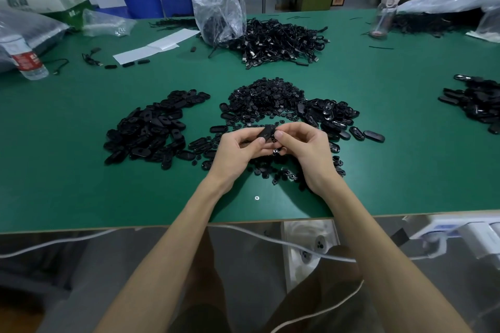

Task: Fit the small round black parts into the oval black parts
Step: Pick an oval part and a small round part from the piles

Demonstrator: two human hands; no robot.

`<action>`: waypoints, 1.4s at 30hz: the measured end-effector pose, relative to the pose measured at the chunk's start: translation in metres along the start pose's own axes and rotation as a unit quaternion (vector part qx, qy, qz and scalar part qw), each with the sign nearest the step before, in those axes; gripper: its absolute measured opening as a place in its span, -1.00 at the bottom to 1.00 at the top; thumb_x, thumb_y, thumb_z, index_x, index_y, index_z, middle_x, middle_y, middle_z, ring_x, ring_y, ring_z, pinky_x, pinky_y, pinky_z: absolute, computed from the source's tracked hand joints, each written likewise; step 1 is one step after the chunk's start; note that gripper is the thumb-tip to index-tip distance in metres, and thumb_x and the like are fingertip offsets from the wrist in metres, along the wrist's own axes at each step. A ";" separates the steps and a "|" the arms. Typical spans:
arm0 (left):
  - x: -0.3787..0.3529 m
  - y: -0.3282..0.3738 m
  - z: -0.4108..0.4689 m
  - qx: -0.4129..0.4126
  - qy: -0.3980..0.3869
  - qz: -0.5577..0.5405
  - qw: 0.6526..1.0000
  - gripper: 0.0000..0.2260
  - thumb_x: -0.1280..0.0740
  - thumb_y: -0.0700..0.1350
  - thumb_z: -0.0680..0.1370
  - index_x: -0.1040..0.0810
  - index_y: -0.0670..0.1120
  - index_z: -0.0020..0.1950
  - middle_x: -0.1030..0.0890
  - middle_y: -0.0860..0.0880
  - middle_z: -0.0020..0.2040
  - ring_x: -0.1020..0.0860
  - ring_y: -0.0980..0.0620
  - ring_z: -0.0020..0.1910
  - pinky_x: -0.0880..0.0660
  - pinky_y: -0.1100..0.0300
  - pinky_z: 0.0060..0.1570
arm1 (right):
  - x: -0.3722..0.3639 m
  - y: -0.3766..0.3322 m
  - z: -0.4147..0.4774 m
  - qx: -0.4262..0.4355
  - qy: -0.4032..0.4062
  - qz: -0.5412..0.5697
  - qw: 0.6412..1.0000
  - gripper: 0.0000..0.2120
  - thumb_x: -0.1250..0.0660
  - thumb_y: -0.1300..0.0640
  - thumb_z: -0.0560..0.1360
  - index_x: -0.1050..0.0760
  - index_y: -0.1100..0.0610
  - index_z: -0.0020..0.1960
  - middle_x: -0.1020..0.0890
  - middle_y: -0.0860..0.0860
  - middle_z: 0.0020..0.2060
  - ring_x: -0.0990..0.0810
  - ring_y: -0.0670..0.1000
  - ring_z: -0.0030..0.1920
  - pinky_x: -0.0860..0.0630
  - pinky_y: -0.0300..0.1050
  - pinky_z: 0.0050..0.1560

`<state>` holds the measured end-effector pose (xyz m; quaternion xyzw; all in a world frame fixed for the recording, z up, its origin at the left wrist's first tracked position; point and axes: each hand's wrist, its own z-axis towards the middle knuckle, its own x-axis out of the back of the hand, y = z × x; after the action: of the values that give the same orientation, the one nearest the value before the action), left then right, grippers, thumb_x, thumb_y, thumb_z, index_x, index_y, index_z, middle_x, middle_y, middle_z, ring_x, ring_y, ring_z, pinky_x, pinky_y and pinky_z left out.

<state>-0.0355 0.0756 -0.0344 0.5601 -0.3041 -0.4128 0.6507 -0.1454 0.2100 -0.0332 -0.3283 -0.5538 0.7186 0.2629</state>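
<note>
You hold one oval part (266,132) in both hands over the green table (81,170).
Your left hand (235,151) and right hand (305,149) both pinch it with curled fingers and thumbs, just in front of the heap of small round parts (266,97). More oval parts are heaped on the left (151,127). Whether a round part already sits in the held one cannot be told.

Oval black part (266,132) held tilted; small round parts (266,96) piled beyond.
</note>
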 end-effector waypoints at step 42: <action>-0.001 -0.001 0.001 -0.019 0.053 0.007 0.998 -0.84 -0.41 -0.28 0.62 -0.55 -0.24 0.20 -0.75 -0.19 -0.06 -0.75 -0.20 -0.12 -0.69 0.09 -0.11 | -0.003 0.007 0.002 0.005 0.013 -0.041 0.999 -0.96 -0.51 0.22 0.52 -0.68 0.18 -0.06 -0.67 0.01 -0.31 -0.56 -0.08 -0.32 -0.47 -0.26 -0.35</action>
<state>-0.0376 0.0759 -0.0354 0.5667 -0.2657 -0.3834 0.6792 -0.1454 0.2049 -0.0386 -0.3135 -0.5593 0.7059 0.3010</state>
